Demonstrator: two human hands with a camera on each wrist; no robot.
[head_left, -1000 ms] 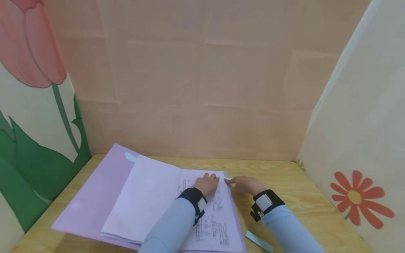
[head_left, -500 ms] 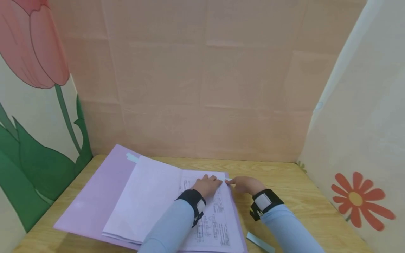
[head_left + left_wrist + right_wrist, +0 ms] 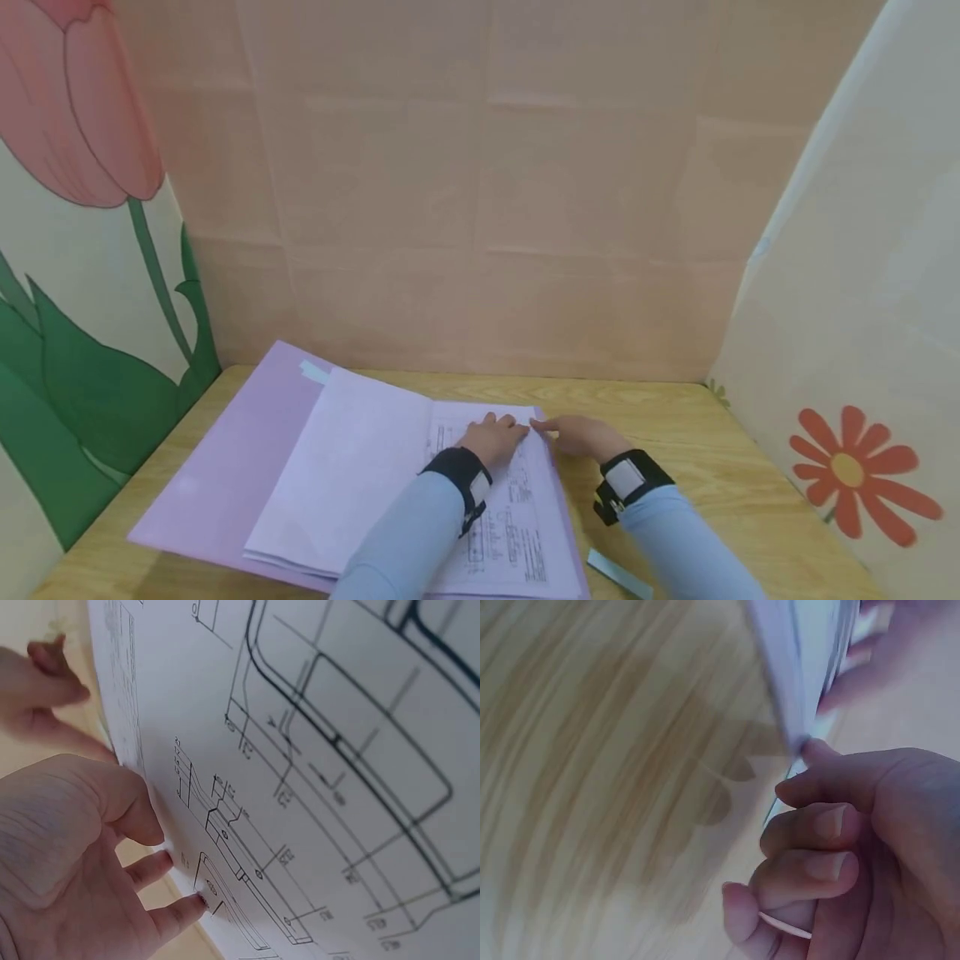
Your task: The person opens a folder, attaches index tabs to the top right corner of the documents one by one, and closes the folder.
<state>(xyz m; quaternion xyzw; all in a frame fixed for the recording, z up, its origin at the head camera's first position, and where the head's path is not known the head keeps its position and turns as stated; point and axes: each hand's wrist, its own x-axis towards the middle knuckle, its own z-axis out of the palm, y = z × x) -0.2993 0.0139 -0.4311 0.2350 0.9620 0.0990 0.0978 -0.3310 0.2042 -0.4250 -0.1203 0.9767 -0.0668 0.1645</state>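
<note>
A purple folder (image 3: 225,467) lies open, with a stack of white paper (image 3: 352,467) inside it. The sheet on the right carries a line drawing (image 3: 247,825). My left hand (image 3: 491,439) rests on that drawing sheet near its far right corner, fingertips against the paper. At the same corner my right hand (image 3: 585,436) has its thumb and forefinger on the pages' edge, pinching a narrow pale blue strip (image 3: 776,810) that shows just past the edge. The remaining fingers of that hand are curled. Most of the strip is hidden by the fingers and paper.
Another pale blue strip (image 3: 619,575) lies on the wooden table (image 3: 720,467) near the right forearm. A pale blue piece (image 3: 313,372) is on the left cover's top edge. A tan sheet backs the table, with flower-patterned panels (image 3: 862,333) at both sides.
Both hands stay almost in place at the far right corner of the pages. The left fingers have edged slightly right, toward the right thumb; the head view shifts a little.
</note>
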